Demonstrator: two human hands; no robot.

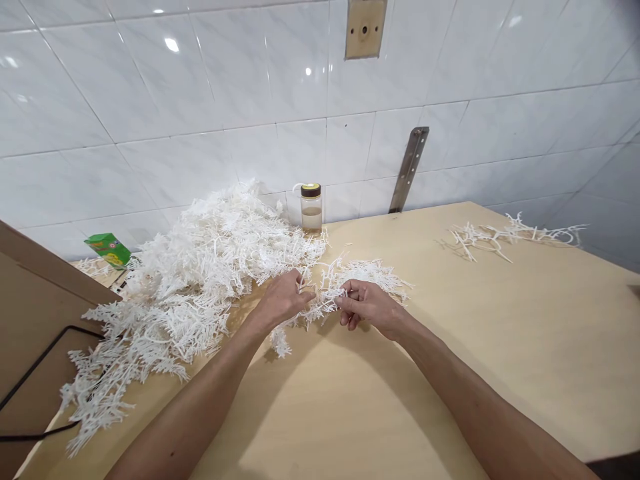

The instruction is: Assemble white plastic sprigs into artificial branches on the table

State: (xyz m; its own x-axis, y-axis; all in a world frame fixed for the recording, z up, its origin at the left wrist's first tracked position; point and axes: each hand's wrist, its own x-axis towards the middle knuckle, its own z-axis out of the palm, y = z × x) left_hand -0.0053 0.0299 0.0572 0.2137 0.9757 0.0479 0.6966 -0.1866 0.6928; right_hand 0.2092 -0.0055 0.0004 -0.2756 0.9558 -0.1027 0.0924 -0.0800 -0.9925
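Note:
Near the middle of the table, my left hand (284, 297) has its thumb and fingers closed on a white branching sprig (325, 299). My right hand (367, 305) pinches the same tangle of white strands from the right, its fingers curled. More white sprigs (375, 273) lie on the table just behind my right hand. A large heap of white feathery branches (215, 247) rises to the left of my hands, its lower part spreading toward the table's left edge.
On the wooden table (500, 347), bare white stems (500, 237) lie at the far right. A bottle (311, 210) stands by the tiled wall. A metal bracket (409, 170) is on the wall. At left are a green box (109, 249), a cardboard box (45, 313) and a black cable (37, 363).

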